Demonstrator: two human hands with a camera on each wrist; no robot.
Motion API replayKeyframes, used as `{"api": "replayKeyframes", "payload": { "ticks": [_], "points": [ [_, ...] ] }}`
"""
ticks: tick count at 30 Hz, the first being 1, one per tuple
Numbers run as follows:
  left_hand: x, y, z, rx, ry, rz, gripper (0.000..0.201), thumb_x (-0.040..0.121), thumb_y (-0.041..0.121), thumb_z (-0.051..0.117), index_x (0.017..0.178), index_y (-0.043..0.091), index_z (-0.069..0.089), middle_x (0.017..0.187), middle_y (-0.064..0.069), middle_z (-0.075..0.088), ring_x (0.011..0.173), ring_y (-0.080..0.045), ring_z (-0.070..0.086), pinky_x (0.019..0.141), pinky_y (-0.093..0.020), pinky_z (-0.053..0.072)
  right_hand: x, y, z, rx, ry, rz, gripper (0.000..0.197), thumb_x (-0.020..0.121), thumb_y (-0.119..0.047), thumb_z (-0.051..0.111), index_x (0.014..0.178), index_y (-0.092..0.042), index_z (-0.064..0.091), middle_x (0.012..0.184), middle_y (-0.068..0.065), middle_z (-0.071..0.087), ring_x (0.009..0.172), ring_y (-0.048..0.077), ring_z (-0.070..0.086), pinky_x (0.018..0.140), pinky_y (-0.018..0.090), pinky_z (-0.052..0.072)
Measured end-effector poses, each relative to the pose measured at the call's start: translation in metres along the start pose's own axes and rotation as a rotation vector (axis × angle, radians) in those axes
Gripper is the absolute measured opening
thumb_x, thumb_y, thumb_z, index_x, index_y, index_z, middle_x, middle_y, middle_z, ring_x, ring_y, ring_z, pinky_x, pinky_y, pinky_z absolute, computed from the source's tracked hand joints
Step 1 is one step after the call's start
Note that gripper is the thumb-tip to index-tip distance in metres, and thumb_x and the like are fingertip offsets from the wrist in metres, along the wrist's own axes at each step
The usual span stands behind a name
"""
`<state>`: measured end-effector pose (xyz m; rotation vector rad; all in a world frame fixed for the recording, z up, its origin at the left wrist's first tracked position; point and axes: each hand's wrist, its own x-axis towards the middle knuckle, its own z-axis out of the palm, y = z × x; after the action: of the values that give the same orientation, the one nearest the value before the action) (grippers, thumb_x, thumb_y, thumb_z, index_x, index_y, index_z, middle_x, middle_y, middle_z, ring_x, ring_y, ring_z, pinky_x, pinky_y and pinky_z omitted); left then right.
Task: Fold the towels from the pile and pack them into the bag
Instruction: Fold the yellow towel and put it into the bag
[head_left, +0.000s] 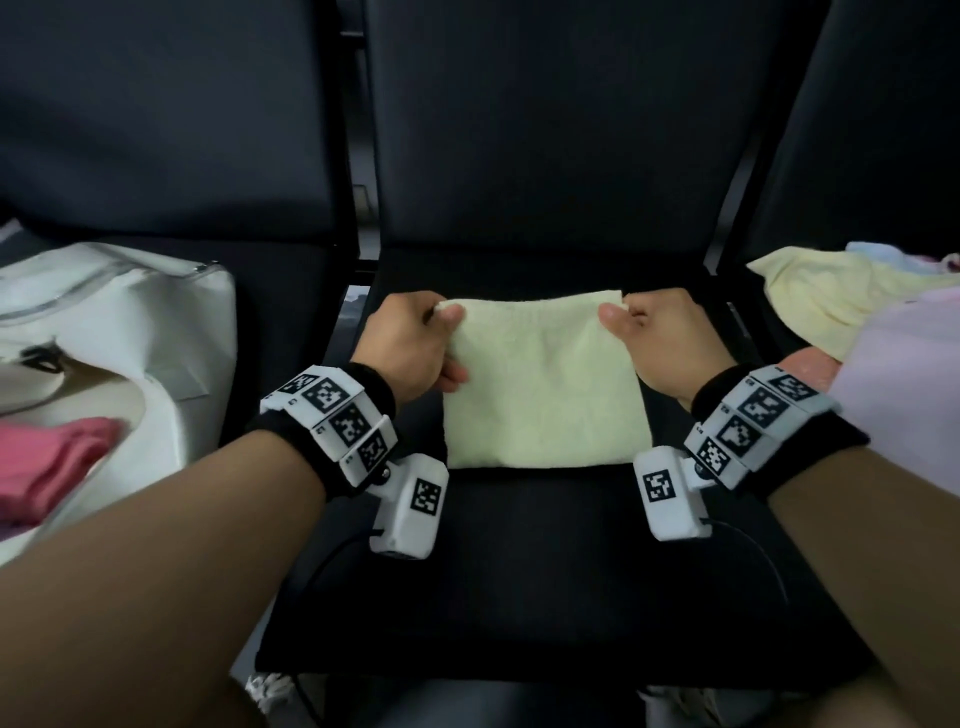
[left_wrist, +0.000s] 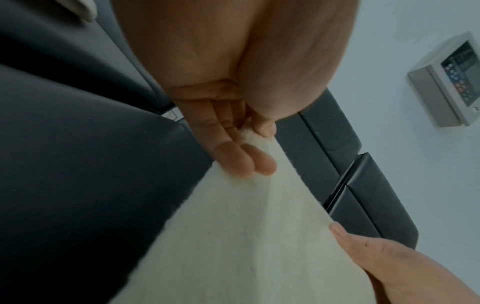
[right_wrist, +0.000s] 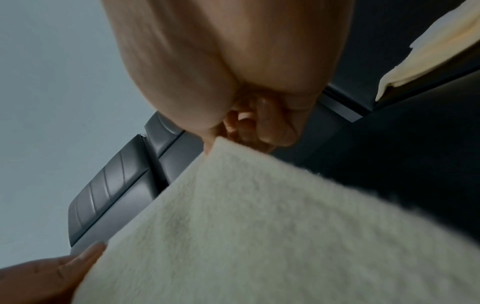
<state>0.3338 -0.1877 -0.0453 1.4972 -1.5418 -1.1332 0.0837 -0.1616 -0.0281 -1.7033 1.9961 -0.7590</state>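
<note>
A pale yellow-green towel (head_left: 545, 384) lies folded in a rough square on the black seat (head_left: 545, 571) in front of me. My left hand (head_left: 415, 343) pinches its far left corner between thumb and fingers. My right hand (head_left: 665, 338) pinches the far right corner the same way. In the left wrist view the left hand (left_wrist: 249, 144) holds the towel (left_wrist: 233, 236) by its edge. In the right wrist view the right hand (right_wrist: 249, 131) grips the towel (right_wrist: 259, 236) at its corner. A white bag (head_left: 119, 332) stands open on the seat at left.
A pink folded towel (head_left: 52, 462) lies inside the bag. A pile of towels (head_left: 857, 312), yellow, pink, lilac and blue, sits on the seat at right. Dark seat backs (head_left: 545, 130) rise behind. A wall panel (left_wrist: 451, 82) shows in the left wrist view.
</note>
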Motion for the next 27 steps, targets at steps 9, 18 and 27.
{"api": "replayKeyframes", "payload": {
  "ticks": [9, 18, 27],
  "points": [
    [0.003, -0.004, 0.011, 0.046, 0.003, -0.014, 0.031, 0.107, 0.034, 0.050, 0.090, 0.014, 0.066, 0.060, -0.004, 0.065, 0.050, -0.012, 0.063, 0.055, -0.029, 0.053, -0.002, 0.011, -0.004, 0.054, -0.014, 0.063, 0.055, 0.100, -0.033, 0.059, 0.056, -0.014, 0.033, 0.052, -0.003, 0.033, 0.047, 0.012, 0.033, 0.053, 0.026, 0.033],
    [0.009, -0.006, 0.023, 0.094, 0.120, 0.043, 0.026, 0.097, 0.047, 0.060, 0.083, 0.027, 0.069, 0.069, 0.005, 0.066, 0.068, -0.020, 0.066, 0.069, -0.036, 0.058, -0.004, 0.025, -0.005, 0.175, -0.048, 0.175, 0.028, 0.094, -0.030, 0.069, 0.077, -0.008, 0.067, 0.058, 0.001, 0.044, 0.054, 0.017, 0.044, 0.057, 0.033, 0.044],
    [0.007, 0.003, 0.034, -0.289, 0.056, -0.029, 0.019, 0.106, 0.027, 0.053, 0.095, 0.016, 0.064, 0.088, -0.007, 0.078, 0.080, -0.018, 0.078, 0.066, -0.034, 0.061, -0.001, 0.009, 0.008, 0.463, 0.028, 0.290, 0.047, 0.102, -0.025, 0.059, 0.143, -0.006, 0.046, 0.079, 0.008, 0.075, 0.060, 0.015, 0.072, 0.049, 0.023, 0.049]
  ]
}}
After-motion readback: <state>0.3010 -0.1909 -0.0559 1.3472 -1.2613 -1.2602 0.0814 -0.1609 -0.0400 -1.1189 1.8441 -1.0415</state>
